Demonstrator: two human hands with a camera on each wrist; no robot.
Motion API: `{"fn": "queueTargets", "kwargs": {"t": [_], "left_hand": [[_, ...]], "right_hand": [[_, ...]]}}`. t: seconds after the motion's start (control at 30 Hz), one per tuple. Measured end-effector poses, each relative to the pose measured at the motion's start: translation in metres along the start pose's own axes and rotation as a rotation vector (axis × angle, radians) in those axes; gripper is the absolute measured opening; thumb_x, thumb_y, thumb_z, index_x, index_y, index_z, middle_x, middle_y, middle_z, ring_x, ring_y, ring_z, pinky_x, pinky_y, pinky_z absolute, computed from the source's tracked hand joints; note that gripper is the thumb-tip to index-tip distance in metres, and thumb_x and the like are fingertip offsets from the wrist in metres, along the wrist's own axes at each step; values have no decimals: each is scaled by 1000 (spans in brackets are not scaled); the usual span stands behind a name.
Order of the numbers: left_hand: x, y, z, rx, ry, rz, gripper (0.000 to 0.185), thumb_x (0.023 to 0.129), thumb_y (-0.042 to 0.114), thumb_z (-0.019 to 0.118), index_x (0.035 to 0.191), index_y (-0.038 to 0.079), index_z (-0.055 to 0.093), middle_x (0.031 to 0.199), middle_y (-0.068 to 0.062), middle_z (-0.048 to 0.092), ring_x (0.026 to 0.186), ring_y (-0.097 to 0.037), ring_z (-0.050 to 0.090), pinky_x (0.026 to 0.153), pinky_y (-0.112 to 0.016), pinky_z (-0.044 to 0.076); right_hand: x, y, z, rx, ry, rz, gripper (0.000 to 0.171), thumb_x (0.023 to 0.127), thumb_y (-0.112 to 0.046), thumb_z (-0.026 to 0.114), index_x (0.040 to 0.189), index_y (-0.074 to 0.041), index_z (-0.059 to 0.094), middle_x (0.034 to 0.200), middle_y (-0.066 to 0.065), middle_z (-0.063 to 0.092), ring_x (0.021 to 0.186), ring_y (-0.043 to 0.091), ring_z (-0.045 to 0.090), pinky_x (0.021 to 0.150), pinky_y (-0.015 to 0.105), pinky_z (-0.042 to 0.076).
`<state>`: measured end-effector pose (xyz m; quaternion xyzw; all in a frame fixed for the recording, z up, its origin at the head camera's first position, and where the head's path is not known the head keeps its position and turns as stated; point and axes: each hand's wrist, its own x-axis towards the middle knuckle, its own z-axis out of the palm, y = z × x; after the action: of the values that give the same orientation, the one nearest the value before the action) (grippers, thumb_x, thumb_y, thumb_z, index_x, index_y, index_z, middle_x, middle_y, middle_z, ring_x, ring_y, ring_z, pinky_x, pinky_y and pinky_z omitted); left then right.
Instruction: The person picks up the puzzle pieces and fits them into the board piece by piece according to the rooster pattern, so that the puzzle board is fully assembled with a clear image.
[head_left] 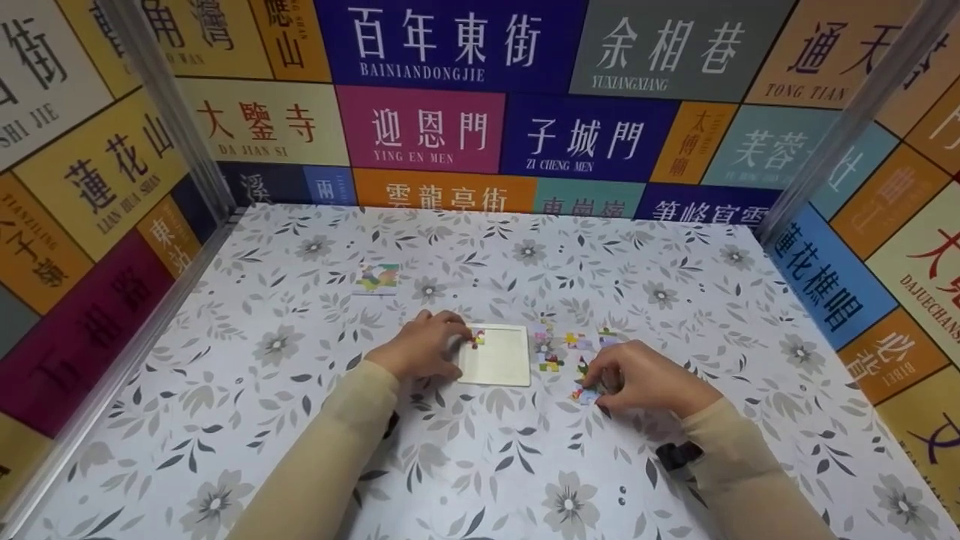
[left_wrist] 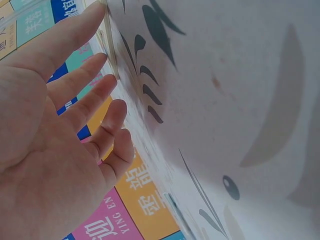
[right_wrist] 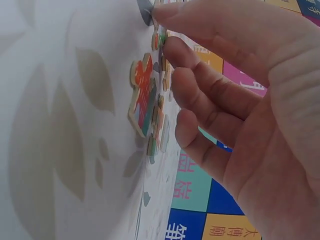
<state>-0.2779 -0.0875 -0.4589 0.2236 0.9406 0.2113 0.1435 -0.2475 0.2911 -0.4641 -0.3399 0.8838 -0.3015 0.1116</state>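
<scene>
One puzzle piece (head_left: 478, 337) sits in the tray (head_left: 496, 355); the rest lie loose. Left hand (head_left: 421, 346) rests open beside the tray; right hand (head_left: 637, 377) fingers a loose piece (right_wrist: 142, 95), grip unclear.

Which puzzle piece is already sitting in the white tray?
The one piece in the tray's top left corner, by the left hand; the other pieces lie loose on the table.

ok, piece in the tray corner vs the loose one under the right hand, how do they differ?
The piece in the tray sits seated in the white tray at its upper-left corner, by the left hand; the loose piece lies on the floral tablecloth, outside the tray. The tray piece lies flat; the loose piece, in the right wrist view, seems partly lifted beside the right hand fingertips. Both are small, multicoloured jigsaw pieces.
</scene>
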Motion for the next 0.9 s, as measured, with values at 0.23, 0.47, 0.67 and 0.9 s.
{"fn": "queueTargets", "kwargs": {"t": [0.23, 0.47, 0.67, 0.9], "left_hand": [[0, 0, 5, -14, -32, -9, 59, 84, 26, 86, 139, 23, 65, 155, -1, 49, 138, -30, 43, 116, -50, 37], [1, 0, -10, 11, 1, -14, 59, 85, 26, 86, 140, 22, 64, 156, -2, 48, 138, -31, 43, 115, -51, 37], [-1, 0, -8, 61, 15, 57, 59, 86, 26, 85, 141, 16, 63, 154, -9, 50, 132, -38, 46, 111, -56, 40], [-1, 0, 1, 33, -9, 40, 58, 85, 26, 86, 139, 17, 65, 153, -7, 50, 133, -35, 45, 113, -55, 38]], "right_hand": [[-2, 1, 3, -29, 15, 19, 22, 83, -3, 81, 101, -15, 82, 87, 3, 72, 71, 25, 62, 63, 23, 49], [6, -3, -10, -40, 41, -9, 23, 80, -4, 84, 99, -16, 82, 83, 8, 69, 70, 28, 60, 62, 23, 47], [-1, -4, -9, 25, -25, -21, 23, 80, -8, 87, 101, -14, 80, 84, 12, 69, 68, 31, 60, 62, 25, 50], [-11, -3, -1, 89, -116, 9, 35, 73, -11, 93, 105, -15, 79, 95, 8, 72, 73, 33, 63, 63, 24, 51]]}}
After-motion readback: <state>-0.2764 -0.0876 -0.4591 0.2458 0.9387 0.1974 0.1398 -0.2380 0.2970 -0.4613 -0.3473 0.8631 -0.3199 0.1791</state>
